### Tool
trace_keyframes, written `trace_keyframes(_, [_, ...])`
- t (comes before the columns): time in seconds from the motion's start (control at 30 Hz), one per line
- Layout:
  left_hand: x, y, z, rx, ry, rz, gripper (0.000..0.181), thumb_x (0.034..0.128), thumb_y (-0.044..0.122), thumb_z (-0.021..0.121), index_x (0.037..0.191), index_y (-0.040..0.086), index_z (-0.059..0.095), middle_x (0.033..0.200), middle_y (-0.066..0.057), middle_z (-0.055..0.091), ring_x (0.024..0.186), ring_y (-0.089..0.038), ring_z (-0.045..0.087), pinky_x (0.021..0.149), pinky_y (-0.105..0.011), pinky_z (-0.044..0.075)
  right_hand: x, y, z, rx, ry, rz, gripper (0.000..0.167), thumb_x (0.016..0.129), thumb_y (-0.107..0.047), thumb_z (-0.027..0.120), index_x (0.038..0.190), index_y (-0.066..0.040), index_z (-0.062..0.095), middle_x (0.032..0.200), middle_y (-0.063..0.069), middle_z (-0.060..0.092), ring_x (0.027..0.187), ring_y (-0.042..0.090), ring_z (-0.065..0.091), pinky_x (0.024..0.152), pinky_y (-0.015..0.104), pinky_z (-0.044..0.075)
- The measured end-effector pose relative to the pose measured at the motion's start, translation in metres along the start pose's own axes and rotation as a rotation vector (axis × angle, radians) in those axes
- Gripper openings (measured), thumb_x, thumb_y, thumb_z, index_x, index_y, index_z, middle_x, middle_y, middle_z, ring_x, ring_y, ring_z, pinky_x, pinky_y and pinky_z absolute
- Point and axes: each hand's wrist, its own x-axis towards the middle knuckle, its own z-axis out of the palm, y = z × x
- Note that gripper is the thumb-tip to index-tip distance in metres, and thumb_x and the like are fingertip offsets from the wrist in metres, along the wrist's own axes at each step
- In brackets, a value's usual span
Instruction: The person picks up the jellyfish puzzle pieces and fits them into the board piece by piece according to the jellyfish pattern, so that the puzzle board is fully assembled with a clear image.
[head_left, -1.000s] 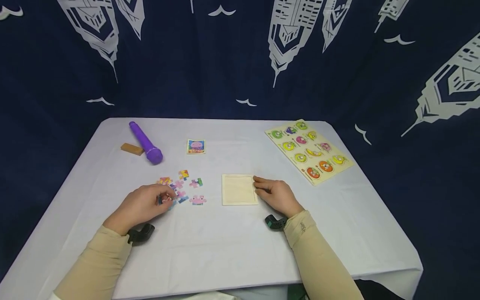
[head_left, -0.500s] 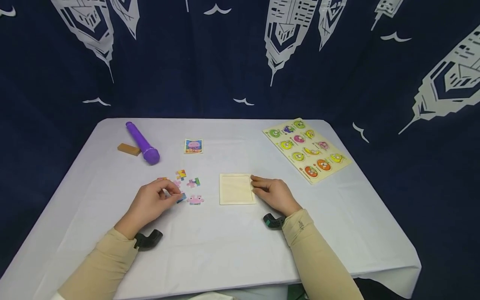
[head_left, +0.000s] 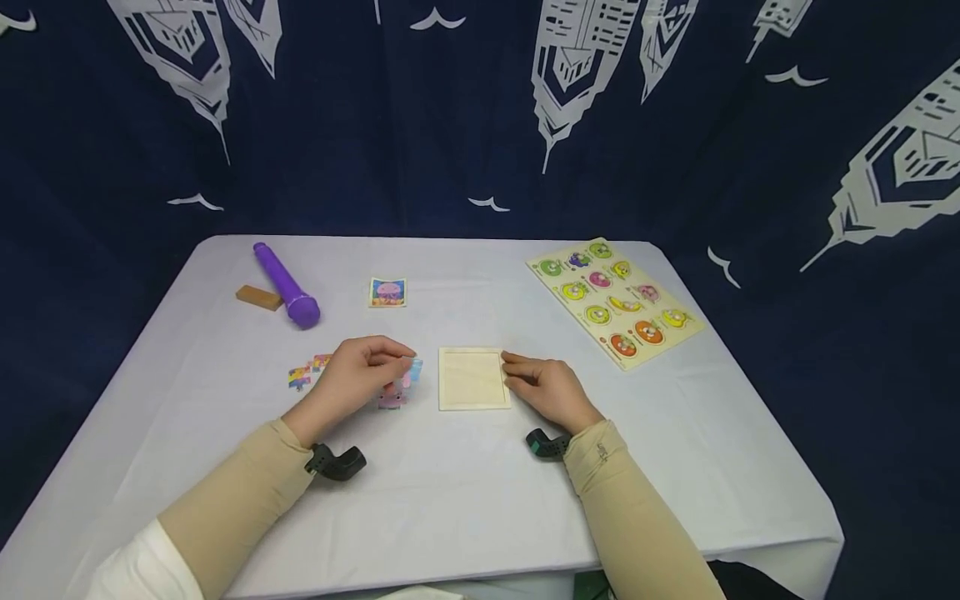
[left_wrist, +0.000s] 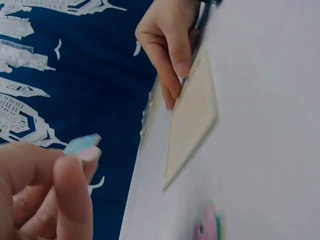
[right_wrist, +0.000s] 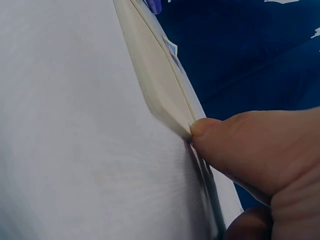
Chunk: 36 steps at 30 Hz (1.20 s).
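In the head view my left hand (head_left: 352,379) is raised over loose jigsaw pieces, left of a square wooden puzzle tray (head_left: 474,379). Its thumb and fingers pinch a light-blue and pink jigsaw piece (left_wrist: 82,147), clearest in the left wrist view. Beneath that hand lies a pink piece with eyes (head_left: 392,400), partly hidden. Other colourful pieces (head_left: 299,378) show behind the wrist. My right hand (head_left: 551,387) rests at the tray's right edge, its fairly straight fingers and thumb touching the rim. The tray lies flat, and its recess is bare.
A small picture card (head_left: 387,292) lies beyond the pieces. Far left are a purple toy microphone (head_left: 288,287) and a brown block (head_left: 258,297). A fruit-picture board (head_left: 615,302) lies back right on the white tablecloth (head_left: 450,500).
My left hand has moved right from the scattered pieces toward the tray, carrying a light-blue and pink jigsaw piece. The right hand has stayed at the tray's edge.
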Motion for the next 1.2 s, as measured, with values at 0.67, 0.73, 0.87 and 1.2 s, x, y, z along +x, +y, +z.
trace_keyframes(0.67, [0.077, 0.017, 0.076, 0.247, -0.074, -0.053, 0.012, 0.0886, 0.031, 0.08, 0.092, 0.02, 0.075, 0.093, -0.001, 0.071, 0.082, -0.019, 0.063, 0.071, -0.032, 0.048, -0.001, 0.002, -0.001, -0.014, 0.002, -0.019, 0.03, 0.096, -0.022, 0.074, 0.125, -0.013, 0.075, 0.139, -0.003, 0.066, 0.129, 0.022, 0.063, 0.107, 0.044, 0.049])
trace_keyframes(0.73, [0.081, 0.019, 0.081, 0.309, -0.066, -0.052, 0.012, 0.0888, 0.032, 0.08, 0.09, 0.021, 0.075, 0.094, 0.001, 0.071, 0.082, -0.017, 0.063, 0.07, -0.031, 0.047, -0.002, 0.002, -0.001, -0.014, 0.006, -0.014, 0.03, 0.096, -0.021, 0.074, 0.125, -0.013, 0.075, 0.139, -0.003, 0.066, 0.129, 0.022, 0.063, 0.107, 0.044, 0.049])
trace_keyframes(0.87, [0.089, 0.019, 0.09, 0.395, -0.06, -0.07, 0.012, 0.0886, 0.033, 0.08, 0.088, 0.023, 0.074, 0.096, 0.003, 0.072, 0.082, -0.017, 0.062, 0.068, -0.032, 0.045, -0.002, 0.003, -0.001, -0.015, 0.006, -0.008, 0.03, 0.096, -0.022, 0.074, 0.124, -0.014, 0.076, 0.139, -0.004, 0.066, 0.129, 0.021, 0.062, 0.108, 0.042, 0.049])
trace_keyframes(1.2, [0.09, 0.021, 0.1, 0.471, -0.056, -0.088, 0.011, 0.0886, 0.033, 0.077, 0.093, 0.024, 0.071, 0.094, 0.004, 0.072, 0.079, -0.018, 0.061, 0.065, -0.034, 0.043, -0.001, 0.003, 0.0, -0.005, 0.005, -0.009, 0.031, 0.097, -0.023, 0.074, 0.126, -0.014, 0.075, 0.139, -0.006, 0.066, 0.129, 0.019, 0.062, 0.108, 0.041, 0.049])
